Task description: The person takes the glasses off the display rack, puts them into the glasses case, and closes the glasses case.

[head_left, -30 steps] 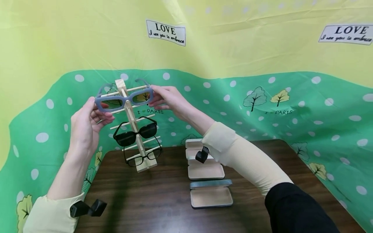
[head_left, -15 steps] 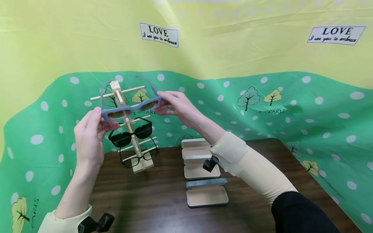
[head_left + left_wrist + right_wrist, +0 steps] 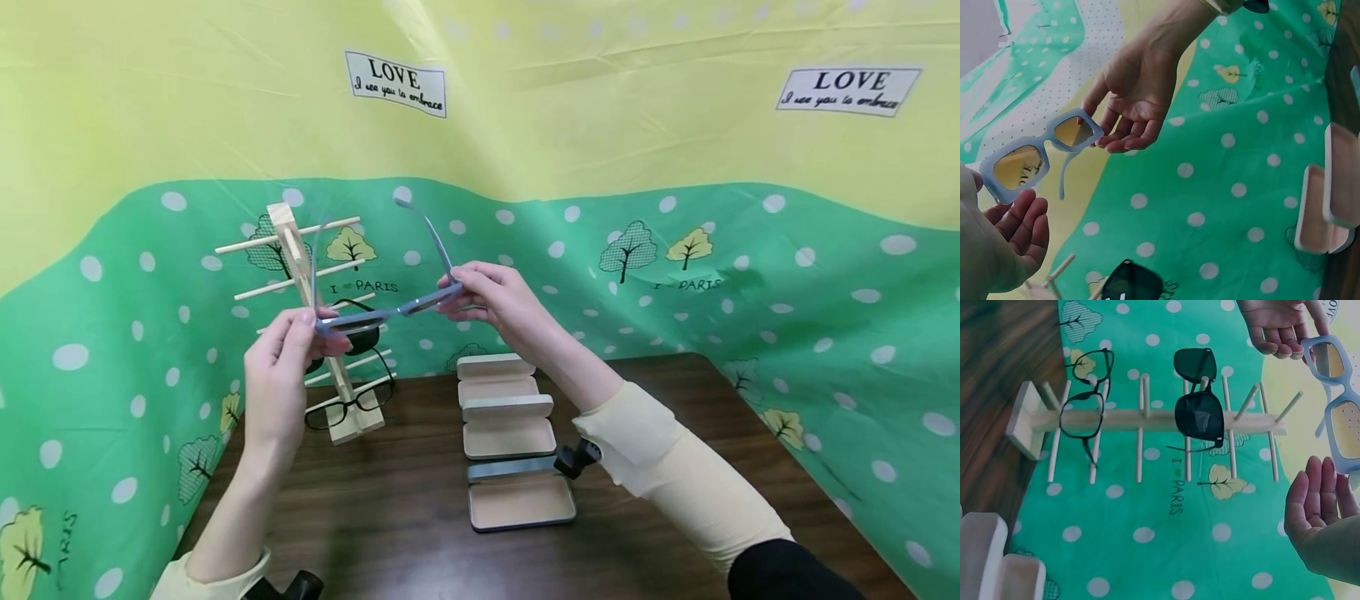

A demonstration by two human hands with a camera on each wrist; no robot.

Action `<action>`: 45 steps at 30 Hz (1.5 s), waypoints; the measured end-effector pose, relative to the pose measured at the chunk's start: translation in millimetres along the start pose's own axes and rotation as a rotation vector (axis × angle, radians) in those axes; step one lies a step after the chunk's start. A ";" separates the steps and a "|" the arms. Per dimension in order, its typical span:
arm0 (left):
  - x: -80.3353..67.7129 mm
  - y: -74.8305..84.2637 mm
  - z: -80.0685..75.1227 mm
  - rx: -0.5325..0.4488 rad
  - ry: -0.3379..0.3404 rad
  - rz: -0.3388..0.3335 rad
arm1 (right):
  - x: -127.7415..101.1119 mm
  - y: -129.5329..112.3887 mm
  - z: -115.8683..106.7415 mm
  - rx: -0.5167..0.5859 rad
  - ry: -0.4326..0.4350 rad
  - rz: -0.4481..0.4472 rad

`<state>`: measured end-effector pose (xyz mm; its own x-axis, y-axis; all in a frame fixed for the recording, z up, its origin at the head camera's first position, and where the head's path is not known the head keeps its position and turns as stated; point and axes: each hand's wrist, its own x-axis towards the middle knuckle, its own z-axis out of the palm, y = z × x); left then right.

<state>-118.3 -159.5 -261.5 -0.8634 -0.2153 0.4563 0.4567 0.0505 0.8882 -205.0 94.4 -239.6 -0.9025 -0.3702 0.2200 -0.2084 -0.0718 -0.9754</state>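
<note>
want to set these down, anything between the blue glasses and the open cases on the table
Nothing visible: both hands hold the blue glasses in the air above and left of the open cases; only bare table lies below.

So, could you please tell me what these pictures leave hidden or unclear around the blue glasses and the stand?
- Black sunglasses: in the head view, the left hand covers one lens.
- Blue glasses: the right wrist view cuts them off at its right edge.
- Wooden stand: the left wrist view shows only peg tips at its lower edge.
- Glasses cases: the head view shows them open, and nothing visible inside.
</note>
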 end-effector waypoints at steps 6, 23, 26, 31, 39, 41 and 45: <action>-8.7 -13.8 7.3 0.042 -0.033 -0.040 | -11.6 10.9 -9.5 -0.002 0.007 -0.008; -36.1 -63.6 35.8 0.065 -0.120 -0.154 | -59.2 57.6 -37.8 -0.101 0.100 0.081; -41.7 -72.3 41.3 0.057 -0.136 -0.169 | -66.1 65.4 -42.6 -0.091 0.119 0.088; -51.2 -86.4 50.8 0.020 -0.150 -0.182 | -80.5 77.7 -50.7 -0.102 0.139 0.111; -69.0 -107.0 62.4 0.033 -0.169 -0.210 | -106.5 98.3 -60.5 -0.196 0.177 0.135; -73.7 -111.6 64.9 0.045 -0.174 -0.208 | -113.0 103.8 -61.9 -0.204 0.190 0.132; -83.7 -119.9 69.3 0.075 -0.182 -0.211 | -125.8 113.7 -63.7 -0.213 0.211 0.128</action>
<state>-115.6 -79.9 -402.4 -0.9651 -0.0504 0.2570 0.2513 0.0969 0.9630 -139.2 191.7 -377.5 -0.9801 -0.1620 0.1152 -0.1422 0.1668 -0.9757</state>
